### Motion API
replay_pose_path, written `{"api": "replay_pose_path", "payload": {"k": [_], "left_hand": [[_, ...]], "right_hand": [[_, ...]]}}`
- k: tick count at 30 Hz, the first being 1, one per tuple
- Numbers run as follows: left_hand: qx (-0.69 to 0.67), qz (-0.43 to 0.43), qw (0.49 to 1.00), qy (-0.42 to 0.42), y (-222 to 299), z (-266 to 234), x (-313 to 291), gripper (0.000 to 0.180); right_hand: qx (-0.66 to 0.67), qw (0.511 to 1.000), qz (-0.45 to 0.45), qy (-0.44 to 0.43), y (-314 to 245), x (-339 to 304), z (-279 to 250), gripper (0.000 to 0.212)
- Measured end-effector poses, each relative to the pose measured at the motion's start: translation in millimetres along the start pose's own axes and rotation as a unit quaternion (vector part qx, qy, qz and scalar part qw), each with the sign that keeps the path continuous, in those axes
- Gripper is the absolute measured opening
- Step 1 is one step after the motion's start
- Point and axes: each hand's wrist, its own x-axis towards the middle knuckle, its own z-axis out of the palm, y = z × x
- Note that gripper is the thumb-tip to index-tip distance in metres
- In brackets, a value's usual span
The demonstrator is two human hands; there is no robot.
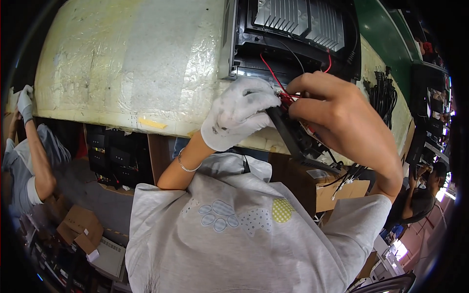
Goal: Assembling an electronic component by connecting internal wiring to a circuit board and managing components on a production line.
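Note:
My left hand [239, 112], in a soiled white glove, is closed on the upper end of a long black plastic part [288, 134], which tilts over the bench's front edge. My bare right hand [337, 105] has its fingers pinched around a thin red wire [271, 72] at that same end. Past my hands lies a black housing [249, 49] with a ribbed silver heat sink [283, 17]. The red wire runs back to this housing. My fingers partly hide the wire ends and the joint with the black part.
A film-covered padded bench [137, 53] spreads to the left. Bundled black cables [386, 93] lie at the right. Below the bench edge are an open cardboard box [342, 193] and stacked black units [117, 156]. A co-worker's gloved hand [24, 102] touches the bench's far left end.

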Motion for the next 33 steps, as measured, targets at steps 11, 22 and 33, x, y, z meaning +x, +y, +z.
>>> {"api": "replay_pose_path", "payload": {"k": [11, 22, 33], "left_hand": [[-0.114, 0.037, 0.992, 0.028, -0.5, 3.5, 0.3, 0.034], [-0.085, 0.106, 0.989, 0.056, -0.8, -0.5, 3.9, 0.036], [0.239, -0.111, 0.955, 0.135, 47.2, -101.8, 142.1, 0.048]], "right_hand": [[-0.128, 0.990, 0.061, -0.025, 10.0, 5.8, 6.6, 0.031], [-0.205, 0.970, 0.032, 0.126, -28.4, -128.8, 49.4, 0.049], [-0.175, 0.923, -0.033, 0.340, 35.5, -50.3, -87.1, 0.022]]}}
